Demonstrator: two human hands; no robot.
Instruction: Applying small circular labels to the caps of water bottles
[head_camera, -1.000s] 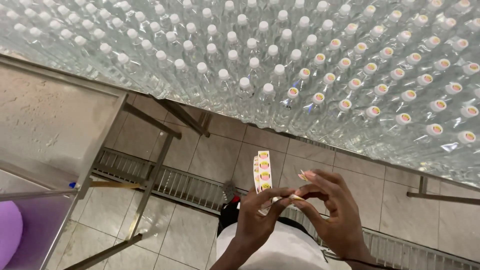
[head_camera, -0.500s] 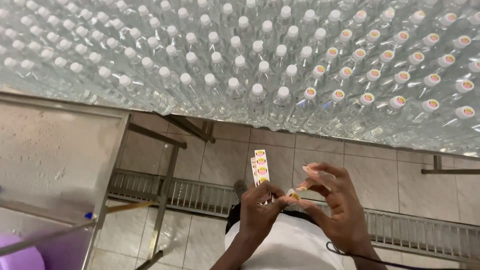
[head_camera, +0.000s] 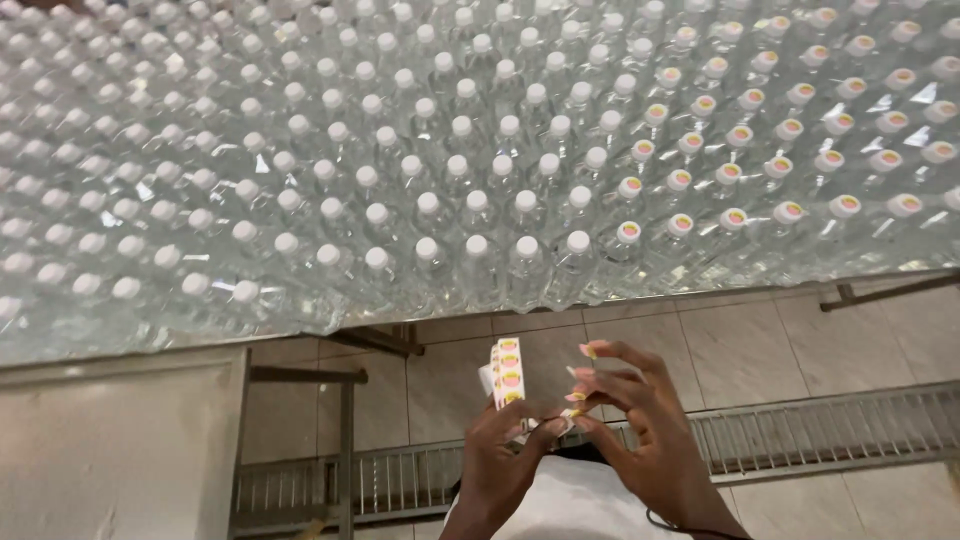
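My left hand (head_camera: 505, 462) holds a narrow strip of round yellow-and-red stickers (head_camera: 507, 373) upright in front of my chest. My right hand (head_camera: 640, 430) meets it at the strip's lower end, fingertips pinching a single sticker (head_camera: 572, 412) there. Above both hands spreads a table packed with several clear plastic bottles with white caps (head_camera: 420, 180). The bottles toward the right (head_camera: 790, 140) carry the same round stickers on their caps; those in the middle and left have bare caps.
A grey metal surface (head_camera: 110, 440) stands at the lower left with frame legs (head_camera: 345, 440) beside it. Below lies a beige tiled floor (head_camera: 760, 350) crossed by a metal drain grate (head_camera: 820, 435). A table brace (head_camera: 885, 292) shows at the right.
The view has tipped up, so the bottles fill more of it and my hands sit lower. My hands stay together at the sticker strip.
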